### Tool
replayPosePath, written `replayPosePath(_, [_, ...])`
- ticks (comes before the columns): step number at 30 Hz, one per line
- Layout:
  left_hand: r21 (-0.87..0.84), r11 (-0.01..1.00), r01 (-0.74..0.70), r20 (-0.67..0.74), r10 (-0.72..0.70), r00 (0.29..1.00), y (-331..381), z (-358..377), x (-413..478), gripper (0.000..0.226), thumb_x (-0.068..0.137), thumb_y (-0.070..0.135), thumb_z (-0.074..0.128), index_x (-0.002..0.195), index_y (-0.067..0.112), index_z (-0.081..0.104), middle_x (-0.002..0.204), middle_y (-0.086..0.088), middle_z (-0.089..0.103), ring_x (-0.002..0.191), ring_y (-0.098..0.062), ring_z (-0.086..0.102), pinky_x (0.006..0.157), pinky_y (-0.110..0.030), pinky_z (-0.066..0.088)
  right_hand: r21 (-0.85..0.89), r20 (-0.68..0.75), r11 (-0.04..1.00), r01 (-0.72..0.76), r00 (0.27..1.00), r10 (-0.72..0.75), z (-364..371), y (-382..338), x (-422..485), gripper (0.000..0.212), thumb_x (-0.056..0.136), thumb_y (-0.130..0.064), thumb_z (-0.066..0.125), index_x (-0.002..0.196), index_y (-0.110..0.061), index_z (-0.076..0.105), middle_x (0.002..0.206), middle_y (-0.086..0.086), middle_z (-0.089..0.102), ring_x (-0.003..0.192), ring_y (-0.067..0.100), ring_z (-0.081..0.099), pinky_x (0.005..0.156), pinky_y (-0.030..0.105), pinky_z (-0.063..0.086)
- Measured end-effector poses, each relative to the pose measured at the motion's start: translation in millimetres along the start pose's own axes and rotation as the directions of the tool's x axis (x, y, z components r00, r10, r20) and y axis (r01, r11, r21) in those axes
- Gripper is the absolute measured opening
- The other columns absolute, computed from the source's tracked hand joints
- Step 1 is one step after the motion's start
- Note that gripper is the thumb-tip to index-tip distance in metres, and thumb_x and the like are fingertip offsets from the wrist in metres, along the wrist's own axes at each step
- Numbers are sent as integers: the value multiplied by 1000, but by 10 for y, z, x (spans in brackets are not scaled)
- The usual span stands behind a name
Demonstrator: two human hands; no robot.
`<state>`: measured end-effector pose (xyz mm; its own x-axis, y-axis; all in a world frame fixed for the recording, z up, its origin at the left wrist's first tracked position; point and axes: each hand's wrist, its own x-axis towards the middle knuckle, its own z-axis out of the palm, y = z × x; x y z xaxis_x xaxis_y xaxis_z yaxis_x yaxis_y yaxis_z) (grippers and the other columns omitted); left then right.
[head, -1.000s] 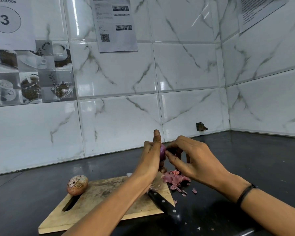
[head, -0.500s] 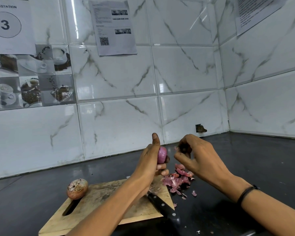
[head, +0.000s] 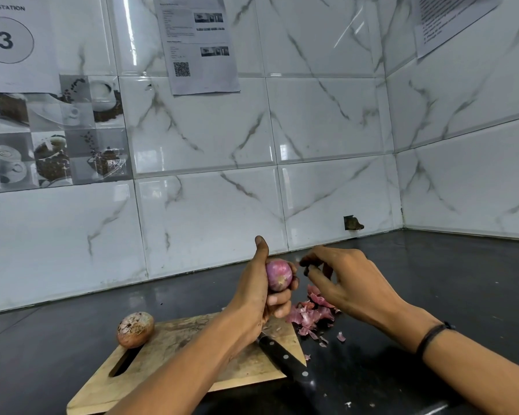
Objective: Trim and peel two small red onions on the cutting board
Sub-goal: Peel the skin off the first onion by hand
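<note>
My left hand (head: 256, 295) grips a small peeled purple onion (head: 278, 275) above the far right corner of the wooden cutting board (head: 192, 354), thumb pointing up. Just right of the onion and apart from it, my right hand (head: 345, 280) has its fingertips curled together, pinching what looks like a small dark scrap of peel. A second onion (head: 135, 329), still in its dry brown skin, sits at the board's far left corner.
A black-handled knife (head: 282, 357) lies across the board's right side, its blade hidden under my left wrist. A pile of pink onion peels (head: 312, 313) lies on the dark counter right of the board. Tiled walls close the back and the right.
My right hand has pulled away from the onion to the right with a bit of peel. My left hand has turned the onion so more of its purple surface shows.
</note>
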<state>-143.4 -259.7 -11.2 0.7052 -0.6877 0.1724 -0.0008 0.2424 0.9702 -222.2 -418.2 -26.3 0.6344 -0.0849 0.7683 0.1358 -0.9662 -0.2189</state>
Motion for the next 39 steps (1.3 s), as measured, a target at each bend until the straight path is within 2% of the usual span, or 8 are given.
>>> replayPosePath(7, [-25,998,62,-26,-63,998,39,40,-42,76,97,71,26,73,6,58,53,-7,55,23,-7,27,27,-12,27,-5,31,1000,6,999,-6,-1,-17,0,23,100,-39,50,117,-33,64,85,-23,71,79,2,66,70,37,56])
replayPosePath(13, [32,998,47,3,-48,999,4,28,-2,82,94,74,30,60,8,63,58,-9,50,28,-10,31,31,-17,29,9,-52,998,63,997,-62,-21,-38,0,32,91,-58,44,86,-30,60,76,-19,63,73,5,62,63,41,54])
replayPosePath(17, [10,1000,18,-1,-18,1000,0,-5,25,80,95,72,32,57,11,66,66,-12,50,30,-9,30,32,-18,26,-11,-92,993,117,989,-118,-27,-7,1,11,86,-43,62,86,-34,56,85,-17,59,75,8,61,59,41,54])
replayPosePath(20, [31,999,-5,1,5,1000,3,-8,23,77,97,70,31,61,11,66,67,-11,54,31,-8,29,31,-17,25,8,-57,994,113,992,-112,-23,-7,2,16,89,-28,69,100,-36,59,91,-28,59,80,4,63,62,36,55])
replayPosePath(25, [64,996,-66,-3,66,998,27,4,10,72,101,64,30,64,13,64,64,-9,60,32,-7,27,33,-14,22,106,-27,990,97,995,-94,-2,-30,-7,27,96,-50,42,100,-33,62,82,-20,70,74,7,66,66,41,55])
replayPosePath(31, [108,991,-85,-92,95,991,59,50,-21,63,100,64,35,70,15,61,60,-5,58,33,-8,30,35,-15,22,181,-99,952,247,968,-232,-85,-146,-30,22,91,-50,54,103,-32,59,91,-21,63,80,10,64,61,13,41])
replayPosePath(36, [195,977,-88,-132,114,985,87,78,-48,60,99,66,34,76,18,63,65,-3,67,46,-8,51,43,-16,34,144,-115,925,351,934,-337,-55,-161,-32,41,82,-62,73,104,-35,53,96,-18,54,79,13,58,64,28,50])
replayPosePath(39, [247,964,-101,-99,129,987,92,113,-87,63,101,63,30,83,14,65,67,-3,66,38,-4,49,38,-13,34,153,-147,910,385,920,-364,-32,-198,-24,40,82,-60,74,102,-38,48,92,-17,51,74,15,56,61,37,51])
